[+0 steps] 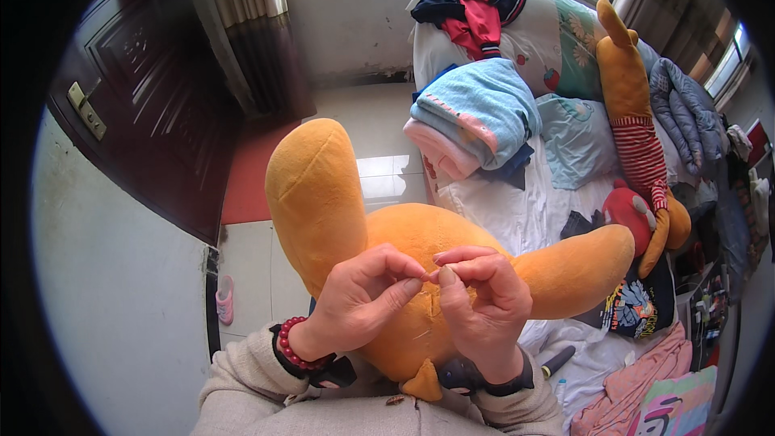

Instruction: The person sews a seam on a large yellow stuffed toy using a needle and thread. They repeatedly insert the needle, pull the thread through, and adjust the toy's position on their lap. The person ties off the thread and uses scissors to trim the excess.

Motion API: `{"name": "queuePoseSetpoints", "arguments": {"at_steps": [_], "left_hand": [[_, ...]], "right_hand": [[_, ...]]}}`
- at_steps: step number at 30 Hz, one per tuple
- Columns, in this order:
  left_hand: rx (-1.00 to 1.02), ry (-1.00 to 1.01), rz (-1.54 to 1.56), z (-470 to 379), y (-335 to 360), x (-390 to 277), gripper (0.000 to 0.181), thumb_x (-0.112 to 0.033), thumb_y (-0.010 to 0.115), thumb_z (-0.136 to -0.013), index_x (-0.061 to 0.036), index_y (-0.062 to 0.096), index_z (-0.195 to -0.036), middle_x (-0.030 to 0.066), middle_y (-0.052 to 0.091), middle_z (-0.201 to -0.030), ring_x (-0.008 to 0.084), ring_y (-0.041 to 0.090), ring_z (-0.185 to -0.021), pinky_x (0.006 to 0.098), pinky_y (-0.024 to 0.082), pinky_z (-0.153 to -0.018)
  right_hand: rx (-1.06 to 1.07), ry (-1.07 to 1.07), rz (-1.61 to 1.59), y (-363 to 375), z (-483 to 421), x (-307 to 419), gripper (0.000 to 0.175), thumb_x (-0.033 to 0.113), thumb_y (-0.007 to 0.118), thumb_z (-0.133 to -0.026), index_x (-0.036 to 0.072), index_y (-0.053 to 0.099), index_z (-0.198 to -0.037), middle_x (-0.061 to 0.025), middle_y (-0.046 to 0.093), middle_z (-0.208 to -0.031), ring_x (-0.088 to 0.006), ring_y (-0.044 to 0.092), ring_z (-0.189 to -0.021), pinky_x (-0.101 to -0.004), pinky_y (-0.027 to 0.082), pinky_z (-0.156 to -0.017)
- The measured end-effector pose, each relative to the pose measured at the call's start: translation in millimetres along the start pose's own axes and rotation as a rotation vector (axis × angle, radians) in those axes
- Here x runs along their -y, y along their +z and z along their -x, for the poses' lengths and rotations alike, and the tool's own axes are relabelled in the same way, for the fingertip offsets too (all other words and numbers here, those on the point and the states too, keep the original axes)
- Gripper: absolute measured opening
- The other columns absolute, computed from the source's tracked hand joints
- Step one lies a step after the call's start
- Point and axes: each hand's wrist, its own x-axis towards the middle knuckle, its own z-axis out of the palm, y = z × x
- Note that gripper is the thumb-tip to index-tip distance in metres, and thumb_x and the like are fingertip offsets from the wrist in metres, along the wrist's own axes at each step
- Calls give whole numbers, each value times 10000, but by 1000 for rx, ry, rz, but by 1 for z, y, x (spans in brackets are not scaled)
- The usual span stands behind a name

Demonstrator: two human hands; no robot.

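A large orange plush toy (424, 224) lies before me, with two thick stuffed limbs pointing up-left and right. A seam with a small opening (433, 303) and a loose pale thread (418, 336) shows in its middle. Over this seam, my left hand (369, 297) pinches thumb and forefinger together, and my right hand (484, 297) does the same close beside it. The fingertips of both hands nearly meet; something very thin, perhaps thread, seems to be between them, too small to tell. A small orange tail-like piece (424, 381) rests against my clothing.
On the right is a bed with white sheets (521, 212), folded blankets (478, 109), a pillow (575, 139), a striped-shirt plush toy (639, 145) and a dark-handled item (558, 362). A dark door (151, 85) stands left; a pink shoe (224, 301) is on the tiled floor.
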Motion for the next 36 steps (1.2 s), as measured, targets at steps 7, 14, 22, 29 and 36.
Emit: {"name": "queuePoseSetpoints", "arguments": {"at_steps": [7,14,22,29,36], "left_hand": [[-2,3,-4,0,0,1,119,3,624,-994,29,649,-1109,50,627,-1038,101,601,-970,235,484,-862],[1,23,4,0,1,1,120,23,621,-989,30,649,-1105,48,623,-1031,100,596,-961,234,478,-855],[-13,15,-3,1,2,1,116,28,620,-987,30,651,-1098,51,620,-1027,103,596,-960,237,477,-850],[-7,25,0,0,1,2,114,33,622,-984,32,650,-1095,53,621,-1030,106,600,-965,240,480,-855],[-15,15,-10,1,2,1,113,29,629,-981,30,653,-1092,53,623,-1024,107,601,-956,240,481,-847]], "right_hand": [[-3,2,11,0,0,0,119,-81,711,-830,-19,628,-885,-133,723,-974,-60,612,-674,-217,525,-620],[-5,-2,14,-1,1,-1,120,-84,708,-831,-20,621,-882,-132,725,-972,-58,617,-678,-216,526,-623],[-11,-6,5,0,2,0,117,-81,705,-837,-20,619,-887,-134,725,-972,-57,617,-675,-216,525,-621],[-2,-10,9,-1,2,0,117,-78,708,-838,-20,620,-886,-134,723,-973,-56,614,-672,-216,524,-617],[-7,-6,2,0,2,0,116,-76,711,-838,-20,622,-886,-134,723,-972,-59,619,-674,-216,527,-619]]}}
